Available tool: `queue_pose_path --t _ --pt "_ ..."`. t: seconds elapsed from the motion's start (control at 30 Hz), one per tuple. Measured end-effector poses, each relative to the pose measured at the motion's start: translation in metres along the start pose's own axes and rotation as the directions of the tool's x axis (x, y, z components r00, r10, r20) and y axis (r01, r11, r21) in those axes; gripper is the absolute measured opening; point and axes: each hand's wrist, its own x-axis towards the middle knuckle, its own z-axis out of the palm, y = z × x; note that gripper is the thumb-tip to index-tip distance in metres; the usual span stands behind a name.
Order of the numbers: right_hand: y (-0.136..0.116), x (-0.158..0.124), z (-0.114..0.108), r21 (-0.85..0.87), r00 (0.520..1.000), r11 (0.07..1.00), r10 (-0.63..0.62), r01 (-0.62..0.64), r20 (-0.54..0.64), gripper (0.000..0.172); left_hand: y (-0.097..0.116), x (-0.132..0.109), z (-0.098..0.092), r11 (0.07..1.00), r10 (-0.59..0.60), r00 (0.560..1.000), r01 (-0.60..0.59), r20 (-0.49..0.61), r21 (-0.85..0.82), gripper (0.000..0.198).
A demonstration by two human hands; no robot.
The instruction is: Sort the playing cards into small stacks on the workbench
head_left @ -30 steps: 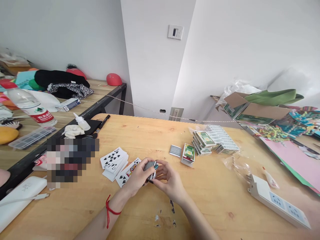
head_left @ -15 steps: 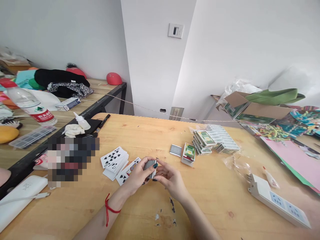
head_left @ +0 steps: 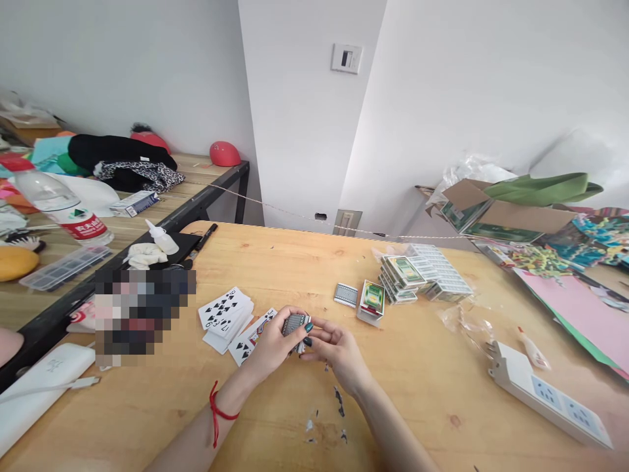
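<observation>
My left hand (head_left: 272, 346) and my right hand (head_left: 335, 349) meet over the wooden table (head_left: 275, 269), both closed round a small deck of cards (head_left: 295, 324) with a patterned grey back. A red cord circles my left wrist. Just left of my hands lie face-up playing cards (head_left: 227, 313), black spades on top, with a court card (head_left: 259, 330) beside them. Further back stand an upright green card box (head_left: 371, 301) and a flat grey deck (head_left: 346, 295).
A stack of boxed decks (head_left: 422, 273) sits at back right, a white power strip (head_left: 545, 393) at the right edge, and a white power bank (head_left: 34, 393) with cable at left. Torn scraps (head_left: 339, 400) lie near my forearms. A cluttered second table (head_left: 59, 216) holds a water bottle.
My hands have shifted only slightly, my right fingers working at the deck's edge. The view has barely moved.
</observation>
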Motion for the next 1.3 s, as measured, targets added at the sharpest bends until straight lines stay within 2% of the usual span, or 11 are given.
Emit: queue_pose_path --t 0.13,0.37,0.67,0.9,1.1,1.3 --pt "0.001 0.001 0.0 0.04 0.999 0.999 0.036 -0.036 -0.005 0.041 -0.001 0.001 0.0 0.995 0.073 0.997 -0.071 -0.03 0.068 0.025" --pt "0.004 0.003 -0.001 0.144 0.994 0.985 0.102 -0.096 -0.031 0.04 -0.003 0.001 -0.002 0.979 0.104 0.994 -0.1 -0.015 0.179 0.025" --pt "0.008 0.004 -0.001 0.202 0.993 0.974 0.115 -0.104 -0.041 0.029 -0.005 0.0 0.002 0.976 0.151 0.989 -0.148 -0.006 0.158 0.022" --pt "0.011 0.003 0.002 0.219 0.991 0.969 0.129 -0.117 -0.043 0.032 -0.005 0.0 0.003 0.97 0.146 0.986 -0.126 -0.086 0.206 0.022" --pt "0.014 0.003 0.003 0.196 0.991 0.975 0.118 -0.103 -0.069 0.032 -0.007 0.001 0.004 0.967 0.163 0.982 -0.139 -0.097 0.214 0.02" --pt "0.017 0.005 0.001 0.072 0.994 0.996 0.057 -0.05 -0.098 0.031 -0.008 0.002 0.006 0.962 0.17 0.981 -0.145 -0.09 0.232 0.019"
